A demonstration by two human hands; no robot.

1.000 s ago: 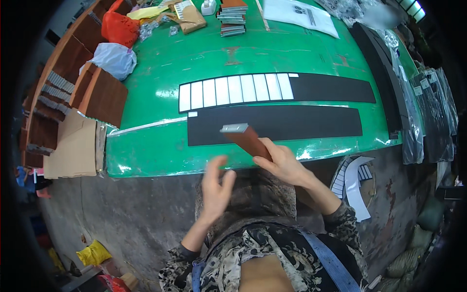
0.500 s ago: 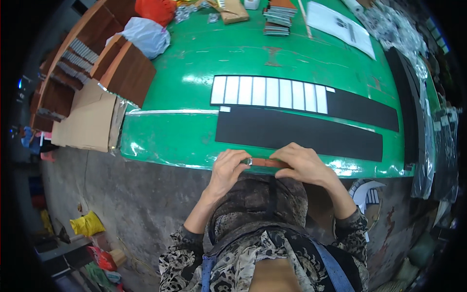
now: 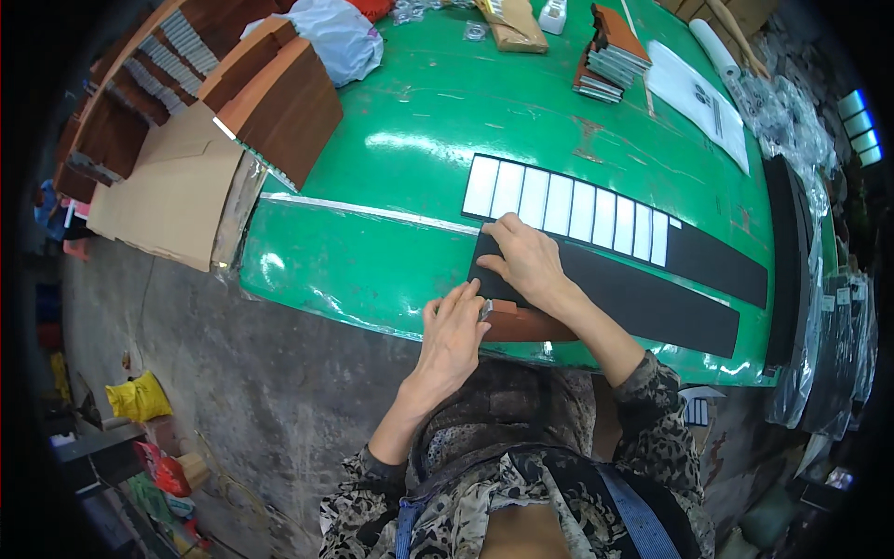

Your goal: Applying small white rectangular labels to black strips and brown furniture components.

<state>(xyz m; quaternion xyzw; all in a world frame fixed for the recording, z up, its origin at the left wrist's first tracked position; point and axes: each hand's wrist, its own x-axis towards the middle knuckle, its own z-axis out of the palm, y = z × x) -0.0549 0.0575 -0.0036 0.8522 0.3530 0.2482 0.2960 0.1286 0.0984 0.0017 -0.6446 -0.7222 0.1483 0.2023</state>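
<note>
A reddish-brown wood-coloured piece (image 3: 531,326) with a silvery left end lies along the near table edge, partly over the black strip. My left hand (image 3: 451,340) grips its left end, with thumb and fingers closed about it. The near black flat strip (image 3: 643,293) lies lengthwise behind the piece. My right hand (image 3: 529,261) reaches over its left end, fingers bent and thumb apart from them, tips touching down at the corner. The fingers hide that corner. Beyond lies a second black strip (image 3: 722,259) bearing a row of white rectangles (image 3: 568,207).
Brown pieces (image 3: 615,56) are stacked at the far side of the green table (image 3: 419,130). More brown pieces (image 3: 289,102) and cardboard (image 3: 172,186) stand at left, beside a whitish plastic bag (image 3: 331,37). Long black strips (image 3: 787,261) line the right edge.
My right hand has let go of the brown piece and moved up and left to the near black strip's corner. My left hand keeps the piece. The view has shifted and turned.
</note>
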